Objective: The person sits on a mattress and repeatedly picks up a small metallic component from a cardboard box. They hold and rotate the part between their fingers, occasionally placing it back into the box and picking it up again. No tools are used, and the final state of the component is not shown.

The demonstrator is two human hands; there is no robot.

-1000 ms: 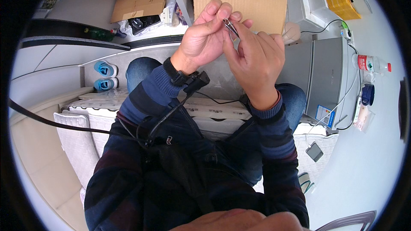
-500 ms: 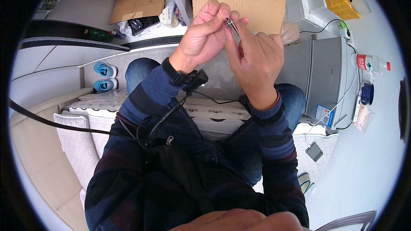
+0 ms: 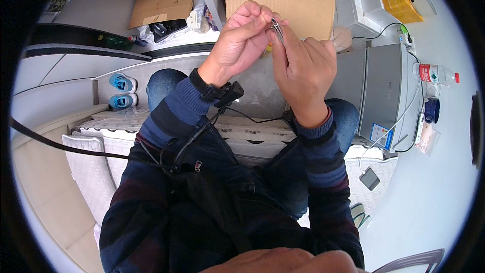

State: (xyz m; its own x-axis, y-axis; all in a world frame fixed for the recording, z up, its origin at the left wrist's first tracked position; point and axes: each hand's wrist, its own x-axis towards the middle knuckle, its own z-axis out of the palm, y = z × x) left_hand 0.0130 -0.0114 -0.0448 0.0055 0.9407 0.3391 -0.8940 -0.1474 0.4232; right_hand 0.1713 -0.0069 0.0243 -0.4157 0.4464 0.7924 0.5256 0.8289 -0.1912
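Metal nail clippers (image 3: 277, 30) are pinched between the thumb and fingers of my right hand (image 3: 305, 68), their head pointing up and left. That head touches the fingertips of my left hand (image 3: 238, 45). The left hand's fingers are curled in and its thumb presses toward them, with nothing visible inside the grip. Exactly which nail sits at the jaws is too small to make out. Both hands are raised over my knees, in front of an open cardboard box (image 3: 278, 7).
A grey fridge (image 3: 381, 86) stands to the right, with a plastic bottle (image 3: 435, 74) on top. Blue shoes (image 3: 123, 91) rest on the floor at left. A black cable (image 3: 81, 147) runs to my left wrist. A phone (image 3: 370, 178) lies beside me on the right.
The clippers' levers, spread apart before, now lie closer together. My right thumb has moved up slightly along them. My left hand stays almost in place.
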